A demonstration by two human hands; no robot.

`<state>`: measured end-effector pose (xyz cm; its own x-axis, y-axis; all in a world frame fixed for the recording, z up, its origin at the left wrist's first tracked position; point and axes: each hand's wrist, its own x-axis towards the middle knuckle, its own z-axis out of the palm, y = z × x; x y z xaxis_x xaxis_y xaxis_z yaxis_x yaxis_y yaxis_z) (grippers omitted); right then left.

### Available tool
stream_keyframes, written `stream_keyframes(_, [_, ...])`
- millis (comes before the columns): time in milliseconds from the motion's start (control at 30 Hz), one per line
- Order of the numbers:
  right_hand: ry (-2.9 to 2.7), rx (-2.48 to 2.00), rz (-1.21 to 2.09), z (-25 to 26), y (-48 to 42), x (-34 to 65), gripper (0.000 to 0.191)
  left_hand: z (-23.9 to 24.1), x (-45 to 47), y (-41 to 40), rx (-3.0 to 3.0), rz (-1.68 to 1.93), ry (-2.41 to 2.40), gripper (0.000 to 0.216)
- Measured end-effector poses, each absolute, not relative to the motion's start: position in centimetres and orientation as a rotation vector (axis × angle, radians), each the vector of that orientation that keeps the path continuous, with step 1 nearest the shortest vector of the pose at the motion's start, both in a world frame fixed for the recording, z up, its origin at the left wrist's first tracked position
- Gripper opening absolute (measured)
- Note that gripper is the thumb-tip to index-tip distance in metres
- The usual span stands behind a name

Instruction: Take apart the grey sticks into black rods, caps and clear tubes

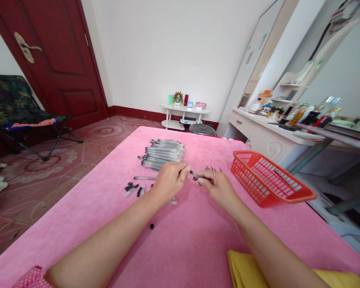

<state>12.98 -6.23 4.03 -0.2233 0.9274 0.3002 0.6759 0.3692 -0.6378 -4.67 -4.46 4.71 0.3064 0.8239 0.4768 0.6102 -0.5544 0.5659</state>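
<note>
Above the pink table, a pen (194,175) with a dark section spans the small gap between my two hands. My left hand (171,179) pinches its left end, while the fingers of my right hand (218,187) are closed around the other end. Past my left hand lies a pile of clear and grey pen barrels (163,153). One separate barrel (144,178) rests in front of the pile. Loose black and clear caps (139,191) are scattered left of my left wrist. Thin dark-tipped pieces (213,169) show partly behind my right hand.
An orange-red plastic basket (265,182) stands at the table's right side. Yellow cloth (246,270) lies under my right forearm. One small black piece (151,226) sits near my left forearm. Pink cloth (189,244) covers the table. A cluttered dresser (258,130) is beyond the basket.
</note>
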Motion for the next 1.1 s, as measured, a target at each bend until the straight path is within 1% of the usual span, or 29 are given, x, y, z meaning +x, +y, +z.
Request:
stream_keyframes(100, [-1.998,-1.392,0.493,3.9,-6.2,13.1,0.018,4.8,-4.7,-4.6,2.397,1.048,1.268,0.023])
stream_keyframes(167, [-2.025,-1.385,0.493,3.8,-6.2,13.0,0.018,4.6,-4.7,-4.6,2.470,1.002,1.230,0.022])
stream_keyframes(300, [-2.035,-1.371,0.407,3.7,-6.4,12.7,0.020,4.1,-4.7,-4.4,2.466,0.918,1.377,0.044])
stream_keyframes(367, [-2.029,-1.380,0.362,3.8,-6.5,12.6,0.019,4.2,-4.7,-4.4,2.408,0.901,1.431,0.051])
stream_keyframes(400, [-2.027,-1.386,0.357,3.7,-6.5,12.6,0.019,4.3,-4.7,-4.4,2.393,0.907,1.420,0.050])
stream_keyframes(533, [-2.030,-1.383,0.410,3.6,-6.4,12.8,0.021,4.5,-4.8,-4.3,2.419,0.943,1.278,0.030])
stream_keyframes(567, [-2.036,-1.378,0.416,3.6,-6.4,12.9,0.021,4.3,-4.8,-4.2,2.430,0.931,1.269,0.029])
stream_keyframes(600, [-2.043,-1.376,0.408,3.6,-6.4,12.8,0.021,4.2,-4.7,-4.1,2.433,0.914,1.280,0.031])
stream_keyframes(700, [-2.055,-1.392,0.307,3.9,-6.6,12.6,0.018,3.6,-4.7,-4.0,2.365,0.903,1.351,0.048])
stream_keyframes(767, [-2.043,-1.413,0.240,4.1,-6.7,12.5,0.016,3.6,-4.7,-4.0,2.285,0.907,1.383,0.054])
stream_keyframes(833, [-2.023,-1.427,0.220,4.1,-6.7,12.6,0.014,3.8,-4.7,-4.0,2.250,0.915,1.352,0.051])
stream_keyframes(967, [-2.022,-1.436,0.243,3.7,-6.4,12.9,0.015,4.3,-4.8,-4.2,2.294,0.914,1.209,0.032])
stream_keyframes(1000, [-2.039,-1.429,0.246,3.6,-6.4,12.8,0.015,4.2,-4.7,-4.2,2.306,0.908,1.212,0.033])
stream_keyframes(1100, [-2.096,-1.396,0.200,3.8,-6.6,12.6,0.016,3.7,-4.6,-4.0,2.274,0.912,1.279,0.045])
